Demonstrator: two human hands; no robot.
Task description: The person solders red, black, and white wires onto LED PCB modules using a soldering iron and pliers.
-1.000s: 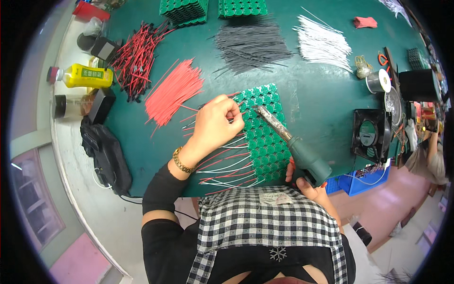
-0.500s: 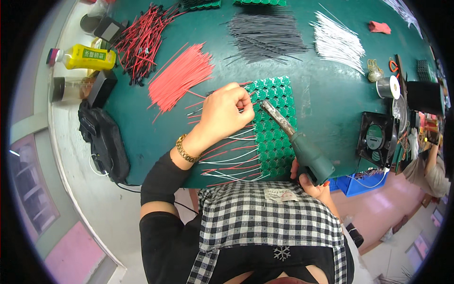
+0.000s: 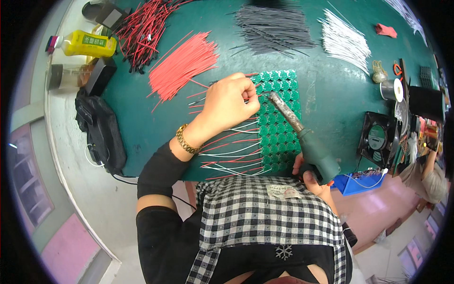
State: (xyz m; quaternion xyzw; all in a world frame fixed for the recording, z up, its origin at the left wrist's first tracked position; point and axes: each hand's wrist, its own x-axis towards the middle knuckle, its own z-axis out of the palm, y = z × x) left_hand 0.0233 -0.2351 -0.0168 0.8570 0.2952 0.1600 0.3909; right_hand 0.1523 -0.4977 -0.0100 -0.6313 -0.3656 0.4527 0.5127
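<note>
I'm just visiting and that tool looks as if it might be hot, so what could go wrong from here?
The left hand is close to the metal tip of the green tool in the right hand; if hot, a slip could burn its fingers. Some red and white wires cross each other beside the green board sheet, so one might snag another. The apron lies close too and could brush them.

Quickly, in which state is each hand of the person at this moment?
Left hand: closed in a pinch by the green board panel; whether it grips anything cannot be told.
Right hand: closed, holding the dark green tool.
</note>
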